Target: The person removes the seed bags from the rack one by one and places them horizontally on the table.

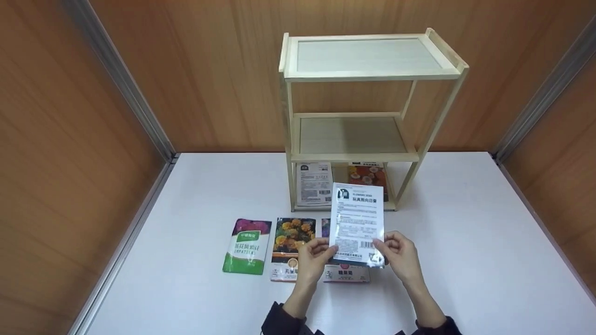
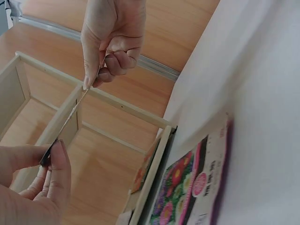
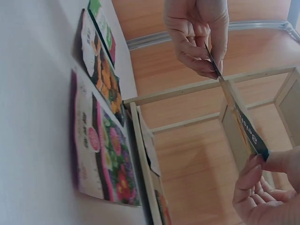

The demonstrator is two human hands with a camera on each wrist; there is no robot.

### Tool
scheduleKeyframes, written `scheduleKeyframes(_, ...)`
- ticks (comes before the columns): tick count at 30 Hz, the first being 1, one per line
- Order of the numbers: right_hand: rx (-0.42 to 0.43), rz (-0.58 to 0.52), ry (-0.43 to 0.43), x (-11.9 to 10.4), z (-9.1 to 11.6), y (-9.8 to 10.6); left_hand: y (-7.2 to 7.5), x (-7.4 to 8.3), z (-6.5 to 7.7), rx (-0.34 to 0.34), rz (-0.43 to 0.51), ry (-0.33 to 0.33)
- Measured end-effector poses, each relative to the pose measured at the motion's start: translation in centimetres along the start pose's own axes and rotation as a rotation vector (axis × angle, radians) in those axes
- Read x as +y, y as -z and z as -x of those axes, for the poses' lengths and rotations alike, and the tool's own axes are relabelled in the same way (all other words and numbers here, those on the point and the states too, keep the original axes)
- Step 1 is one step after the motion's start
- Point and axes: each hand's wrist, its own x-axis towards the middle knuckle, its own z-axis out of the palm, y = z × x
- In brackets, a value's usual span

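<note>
Both hands hold up one white seed packet (image 1: 357, 223), its printed text side facing the head camera. My left hand (image 1: 313, 260) pinches its lower left edge between thumb and fingers. At the lower right edge my right hand (image 1: 401, 256) pinches it the same way. Seen edge-on in the right wrist view, the packet (image 3: 239, 117) spans the gap between the two hands. Beneath it on the table lies a packet with mixed flowers (image 1: 347, 274), partly hidden. Left of that are an orange-flower packet (image 1: 293, 232), partly covered by the left hand, and a green and white packet (image 1: 246, 249).
A pale wooden three-tier shelf (image 1: 354, 157) stands behind the hands on the white table (image 1: 465, 242). On its bottom tier lie a white text-side packet (image 1: 314, 184) and a red-flower packet (image 1: 368, 176). Wood-grain panels (image 1: 209, 83) enclose the table at the back and sides.
</note>
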Motion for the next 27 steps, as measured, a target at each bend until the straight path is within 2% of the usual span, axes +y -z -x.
scheduleKeyframes(3,0.002,-0.003,-0.012,0.7,0.2,-0.3,0.1,-1.7,-0.1,0.054,0.004,0.015)
scheduleKeyframes(5,0.004,0.002,-0.024,1.0,0.3,-0.5,0.2,-2.3,0.0,0.090,0.002,0.017)
scheduleKeyframes(10,-0.027,0.020,-0.053,1.5,0.2,-1.0,0.0,-1.1,0.7,0.140,-0.022,-0.045)
scheduleKeyframes(14,-0.078,0.035,-0.046,1.7,0.1,-1.2,-0.1,-1.3,0.3,0.153,-0.056,-0.136)
scheduleKeyframes(17,-0.099,0.027,-0.013,1.8,0.0,-1.2,-0.3,-1.9,-0.1,0.159,-0.110,-0.243)
scheduleKeyframes(19,-0.110,0.001,0.010,1.6,0.1,-1.3,-0.4,-2.1,-0.2,0.161,-0.177,-0.345)
scheduleKeyframes(24,-0.156,-0.125,0.023,0.7,0.3,-1.6,-0.9,-2.6,-0.2,0.171,-0.392,-0.663)
scheduleKeyframes(27,-0.196,-0.217,0.025,0.3,0.5,-1.8,-1.3,-3.0,-0.1,0.198,-0.513,-0.820)
